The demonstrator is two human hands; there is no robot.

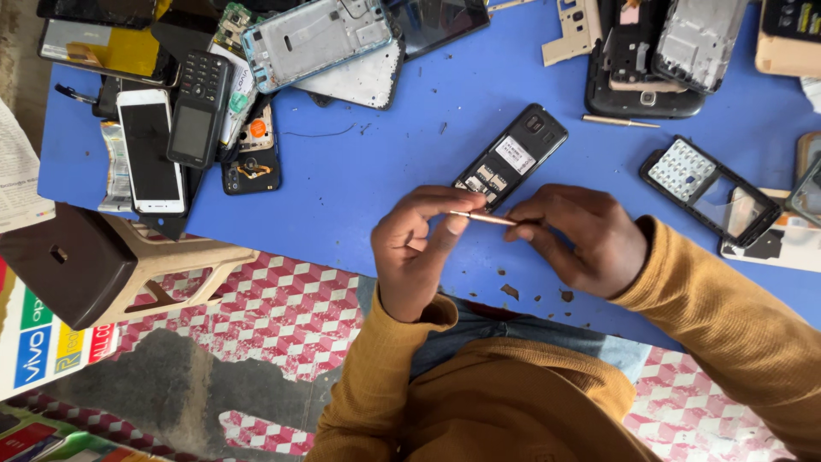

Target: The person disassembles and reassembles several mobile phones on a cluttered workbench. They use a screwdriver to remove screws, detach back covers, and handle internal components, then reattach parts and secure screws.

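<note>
Here both hands, left hand point(419, 248) and right hand point(581, 239), pinch a thin metal tool point(486, 219) just beside an opened phone point(511, 156) on the blue bench point(368, 171).

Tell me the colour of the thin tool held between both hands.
Copper-pink metal tool, seen best in the head view.

Mustard-yellow knit pullover with long ribbed-cuff sleeves, blue denim jeans beneath, 2 bare hands, no rings or watch.
</note>
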